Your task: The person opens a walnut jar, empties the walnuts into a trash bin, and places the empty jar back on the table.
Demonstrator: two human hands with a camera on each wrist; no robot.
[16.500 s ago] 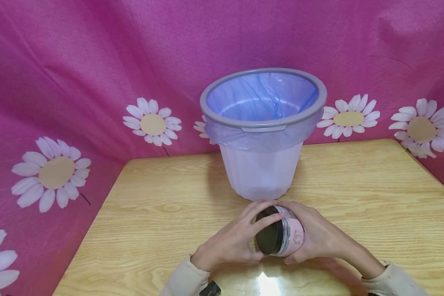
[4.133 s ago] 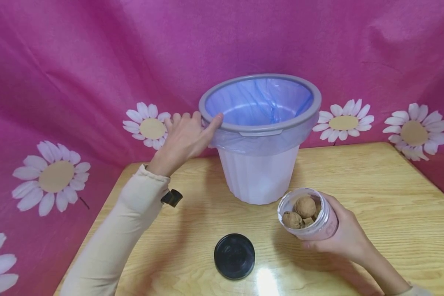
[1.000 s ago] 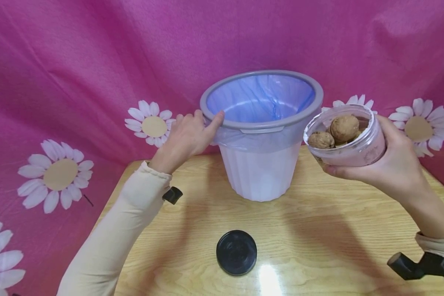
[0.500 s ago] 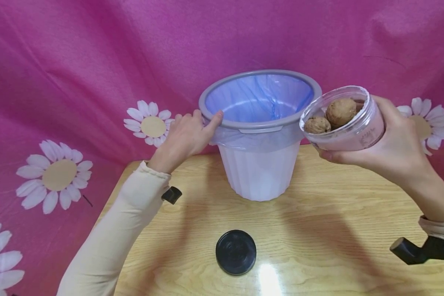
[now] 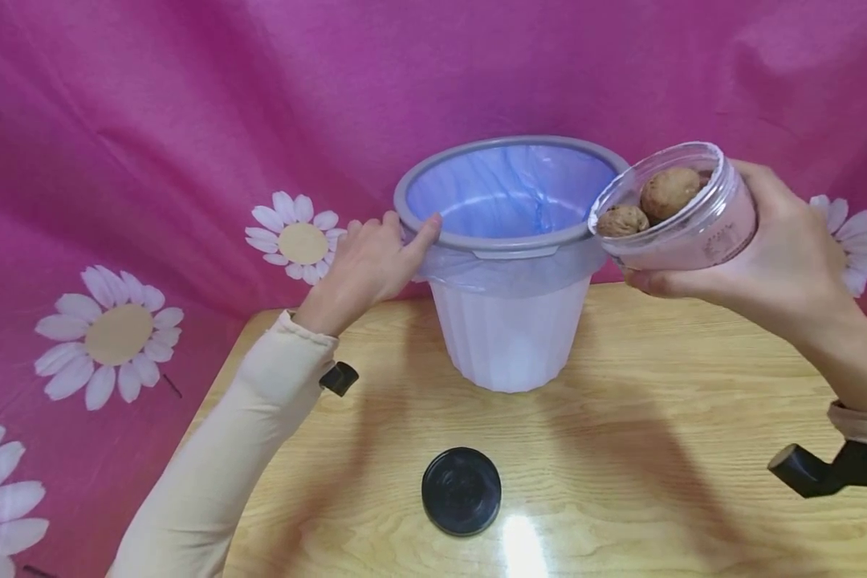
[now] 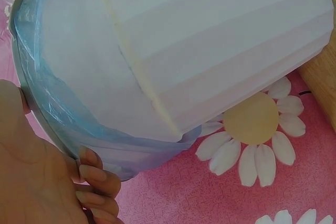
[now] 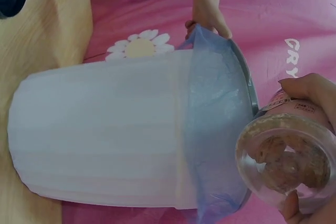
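A white trash bin (image 5: pixel 506 333) with a grey rim and a blue liner bag (image 5: pixel 506 193) stands upright at the table's back. My left hand (image 5: pixel 368 261) grips its rim at the left, thumb on top and fingers curled below, as the left wrist view shows. My right hand (image 5: pixel 780 253) holds a clear jar (image 7: pixel 286 156) with a pink label at the rim's right side. The jar leans left toward the bin's mouth, and several walnuts (image 5: pixel 668 193) are inside it. Flat on the table near the front lies a black lid (image 5: pixel 461 491).
The wooden table (image 5: pixel 347 449) ends at a pink cloth (image 5: pixel 296 96) printed with white daisies, behind and at the left. A black wrist mount (image 5: pixel 831 472) sits at the right sleeve, and another black piece (image 5: pixel 338 378) at the left one.
Both hands held the lidded jar earlier; the black lid now lies on the table. My left hand has taken the bin's rim. My right hand has raised the jar beside the rim and tilted it left.
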